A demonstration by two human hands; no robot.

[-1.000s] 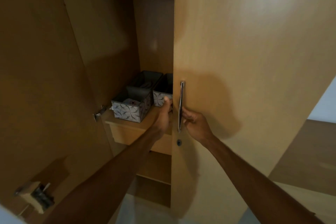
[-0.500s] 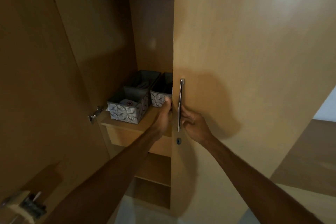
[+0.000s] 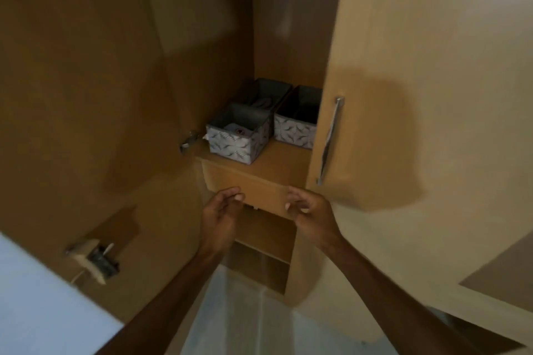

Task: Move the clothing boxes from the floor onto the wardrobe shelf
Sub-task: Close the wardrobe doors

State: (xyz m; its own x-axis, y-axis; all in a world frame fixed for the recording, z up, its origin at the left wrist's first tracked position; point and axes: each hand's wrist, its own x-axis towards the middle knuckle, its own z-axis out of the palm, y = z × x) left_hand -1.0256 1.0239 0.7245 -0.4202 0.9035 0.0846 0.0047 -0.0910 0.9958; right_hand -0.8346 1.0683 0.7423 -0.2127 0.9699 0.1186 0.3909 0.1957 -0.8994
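Note:
Three grey patterned fabric boxes stand on the wardrobe shelf point(image 3: 277, 160). The front left box point(image 3: 235, 143) has a white item inside. A second box point(image 3: 264, 92) sits behind it, and a third box point(image 3: 297, 128) is at the right, partly hidden by the door. My left hand point(image 3: 220, 215) and my right hand point(image 3: 307, 212) hover side by side below the shelf front, fingers loosely curled and apart, holding nothing.
The right wardrobe door point(image 3: 418, 95) with its metal bar handle point(image 3: 330, 140) stands partly across the opening. The left door point(image 3: 72, 95) is swung open, a lock fitting point(image 3: 96, 261) on its inner face. Lower shelves point(image 3: 262, 242) and pale floor point(image 3: 239, 320) lie below.
Both hands have dropped from the door edge and handle to below the shelf front. The head view has tilted down, showing more floor.

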